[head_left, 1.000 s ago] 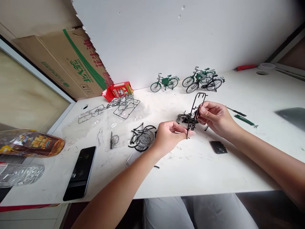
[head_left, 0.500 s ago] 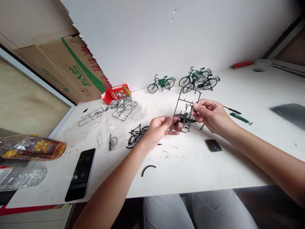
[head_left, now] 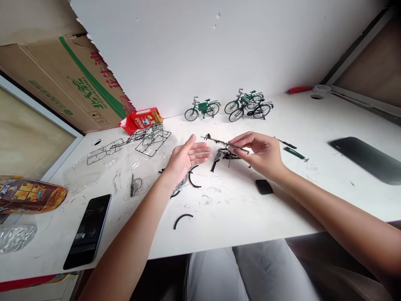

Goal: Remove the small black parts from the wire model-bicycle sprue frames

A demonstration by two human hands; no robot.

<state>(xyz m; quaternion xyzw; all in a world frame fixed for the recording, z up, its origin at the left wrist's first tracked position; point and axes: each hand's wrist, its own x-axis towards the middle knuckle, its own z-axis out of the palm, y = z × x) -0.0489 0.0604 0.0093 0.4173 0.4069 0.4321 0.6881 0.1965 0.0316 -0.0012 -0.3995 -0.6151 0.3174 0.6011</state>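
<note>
Thin black plastic sprue frame (head_left: 224, 144) sits mid-frame, edge-on and roughly level above the white tabletop (head_left: 250, 217). Right hand (head_left: 261, 154) pinches its right end between thumb and fingertips. Left hand (head_left: 184, 158) is off it, palm up, fingers spread, holding nothing. Small heap of black plastic parts (head_left: 226, 156) lies directly under the frame; probably bike bits, too small to tell. Curved black fender pieces (head_left: 182, 219) lower centre. Three green and black model bicycles (head_left: 228, 108) stand upper centre by the wall. Black phone (head_left: 87, 230) lower left.
</note>
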